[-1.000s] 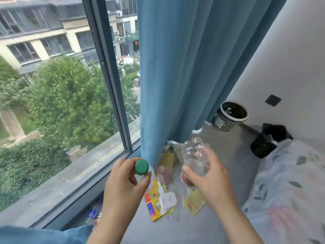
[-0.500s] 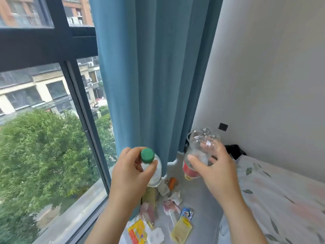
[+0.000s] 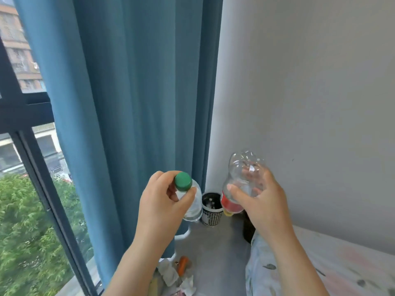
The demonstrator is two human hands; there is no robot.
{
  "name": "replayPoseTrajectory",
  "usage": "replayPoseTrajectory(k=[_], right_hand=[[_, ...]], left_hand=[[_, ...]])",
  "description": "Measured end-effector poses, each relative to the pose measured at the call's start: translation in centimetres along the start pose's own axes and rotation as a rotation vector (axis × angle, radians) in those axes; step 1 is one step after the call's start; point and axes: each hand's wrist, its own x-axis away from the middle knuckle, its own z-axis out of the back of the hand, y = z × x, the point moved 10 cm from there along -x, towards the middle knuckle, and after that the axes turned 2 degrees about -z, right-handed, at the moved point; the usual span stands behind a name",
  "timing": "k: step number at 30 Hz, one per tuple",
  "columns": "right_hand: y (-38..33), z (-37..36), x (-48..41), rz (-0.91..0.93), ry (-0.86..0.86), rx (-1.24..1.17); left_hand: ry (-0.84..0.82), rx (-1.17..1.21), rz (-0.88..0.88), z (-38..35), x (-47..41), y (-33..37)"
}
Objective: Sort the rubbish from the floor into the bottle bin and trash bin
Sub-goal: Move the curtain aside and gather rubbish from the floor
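Presently, both hands are occupied. The left hand [image 3: 163, 205] curls round the neck of a clear green-capped bottle [image 3: 193, 210], held roughly upright. The right hand [image 3: 261, 201] grips a clear red-labelled bottle [image 3: 241, 174], inverted, base uppermost. Between and beyond the two bottles, a white perforated bin [image 3: 211, 216] stands on the floor [image 3: 222, 248] in the corner by the blue curtain [image 3: 136, 103]. A dark bin [image 3: 249, 230] sits partly hidden behind the right wrist. Loose rubbish [image 3: 182, 265] lies on the floor beside the left forearm.
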Motion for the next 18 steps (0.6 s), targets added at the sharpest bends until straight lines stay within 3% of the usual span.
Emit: replayPoseTrajectory(k=[8, 18], right_hand=[[3.4, 4.5, -3.9, -0.030, 0.064, 0.020], [6.8, 4.9, -10.6, -0.062, 0.104, 0.042]], left_hand=[[-0.057, 0.028, -0.012, -7.0, -2.4, 1.5], [-0.141, 0.108, -0.024, -14.5, -8.8, -0.4]])
